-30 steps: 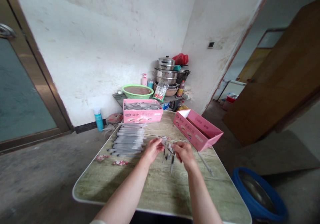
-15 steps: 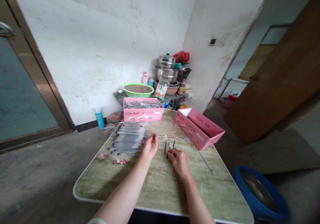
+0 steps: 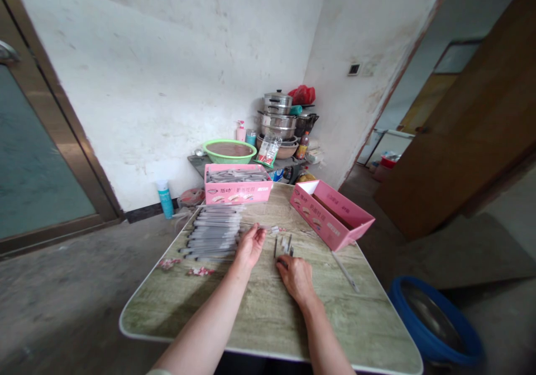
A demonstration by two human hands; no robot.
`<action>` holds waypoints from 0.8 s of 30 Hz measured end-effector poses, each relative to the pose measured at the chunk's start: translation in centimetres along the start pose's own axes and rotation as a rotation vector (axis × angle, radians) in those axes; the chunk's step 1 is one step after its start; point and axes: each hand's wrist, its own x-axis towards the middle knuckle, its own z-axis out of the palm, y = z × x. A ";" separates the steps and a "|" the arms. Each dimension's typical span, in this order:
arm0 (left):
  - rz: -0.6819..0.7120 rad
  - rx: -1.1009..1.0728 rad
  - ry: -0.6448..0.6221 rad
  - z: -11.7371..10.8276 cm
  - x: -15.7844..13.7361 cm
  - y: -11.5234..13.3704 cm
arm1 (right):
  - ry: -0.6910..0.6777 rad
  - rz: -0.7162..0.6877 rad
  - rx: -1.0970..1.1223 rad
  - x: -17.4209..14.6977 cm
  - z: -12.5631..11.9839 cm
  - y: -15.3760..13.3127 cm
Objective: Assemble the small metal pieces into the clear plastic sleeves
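Note:
My left hand [image 3: 250,245] is palm up beside a row of pens [image 3: 215,231], with its fingers curled and closed. What it holds, if anything, is too small to make out. Lower and to the right, my right hand [image 3: 296,275] is closed, knuckles up, with its fingertips down at the tabletop. Its own fingers hide what is in them. Just beyond it lie several small dark and clear pen parts [image 3: 285,245]. The row of grey translucent pens with dark ends lies side by side in front of a pink box [image 3: 238,192] filled with more pens.
A second pink box [image 3: 330,219] sits at an angle on the table's [image 3: 251,319] right side, with a single pen [image 3: 344,270] near it. Behind the table are a green basin [image 3: 229,150] and stacked pots [image 3: 277,119]. A blue barrel [image 3: 435,322] stands on the right floor.
My right hand has moved slightly nearer to me and to the left, its fingers now turned further down. My left hand has stayed almost in place. The view has shifted a little.

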 end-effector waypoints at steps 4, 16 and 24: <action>0.043 0.090 -0.068 -0.2 0.0 -0.3 | 0.180 0.077 0.336 0.1 -0.1 0.0; 0.081 0.451 -0.311 -0.3 -0.8 -1.8 | 0.378 0.123 1.332 0.6 0.9 1.5; 0.094 0.493 -0.326 -0.4 -0.8 -2.0 | 0.369 0.095 1.315 0.6 0.8 1.2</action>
